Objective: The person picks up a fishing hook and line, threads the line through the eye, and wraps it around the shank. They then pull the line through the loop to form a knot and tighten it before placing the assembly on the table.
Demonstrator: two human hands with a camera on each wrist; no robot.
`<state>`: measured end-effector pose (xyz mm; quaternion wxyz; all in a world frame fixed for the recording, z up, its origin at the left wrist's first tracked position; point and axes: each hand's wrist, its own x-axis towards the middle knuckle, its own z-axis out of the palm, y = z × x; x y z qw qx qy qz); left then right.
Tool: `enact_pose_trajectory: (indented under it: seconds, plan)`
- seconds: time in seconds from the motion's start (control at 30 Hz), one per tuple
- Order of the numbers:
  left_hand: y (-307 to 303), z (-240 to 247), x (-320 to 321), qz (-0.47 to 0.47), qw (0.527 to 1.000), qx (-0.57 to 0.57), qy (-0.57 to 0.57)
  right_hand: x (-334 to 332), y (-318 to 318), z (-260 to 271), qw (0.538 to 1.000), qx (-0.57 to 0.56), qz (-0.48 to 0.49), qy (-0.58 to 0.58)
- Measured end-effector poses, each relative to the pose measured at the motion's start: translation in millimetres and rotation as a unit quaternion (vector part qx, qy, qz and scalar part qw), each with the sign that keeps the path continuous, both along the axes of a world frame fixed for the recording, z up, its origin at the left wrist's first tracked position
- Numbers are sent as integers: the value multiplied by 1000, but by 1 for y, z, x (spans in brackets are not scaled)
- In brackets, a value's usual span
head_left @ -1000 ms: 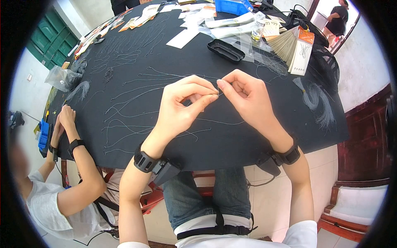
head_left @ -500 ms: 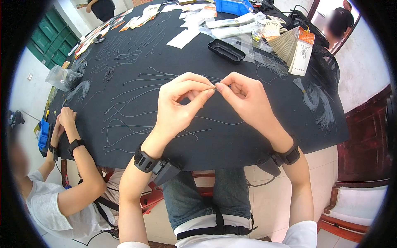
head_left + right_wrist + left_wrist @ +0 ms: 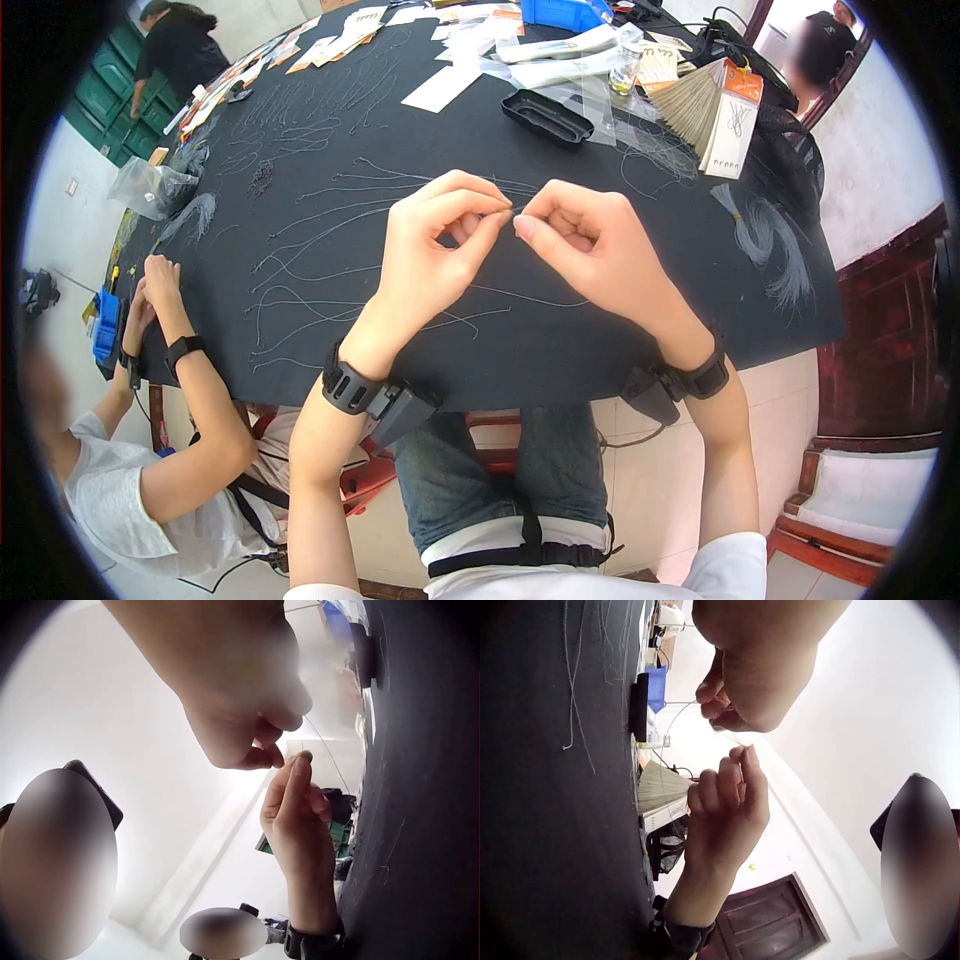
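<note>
Your left hand (image 3: 435, 240) has thumb and forefinger pressed together on a thin line (image 3: 324, 742), and your right hand (image 3: 605, 245) pinches at it too, its fingertips just beside the left ones, though the strand is too fine for you to see exactly how it runs between them. You hold it above the black tabletop (image 3: 500, 375), where loose knotted lines (image 3: 310, 232) lie spread to the left, a bundle of pale strands (image 3: 758, 240) rests to the right, and a black tray (image 3: 546, 122) sits beyond your hands.
</note>
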<state>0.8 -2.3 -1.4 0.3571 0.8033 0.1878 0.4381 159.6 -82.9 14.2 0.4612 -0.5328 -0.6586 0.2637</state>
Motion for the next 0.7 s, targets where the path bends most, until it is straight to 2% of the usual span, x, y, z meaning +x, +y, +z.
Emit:
enact_pose_trajectory:
  seconds: [0.13,0.33,0.7]
  plan:
    - [-4,2,-1,-48,998,-12,37,4,2,-1,997,-37,9,61]
    - [-7,7,-3,-80,995,-48,35,8,12,-11,990,23,15,139]
    - [-8,7,-4,-65,995,-67,-35,5,14,-16,997,9,-42,63]
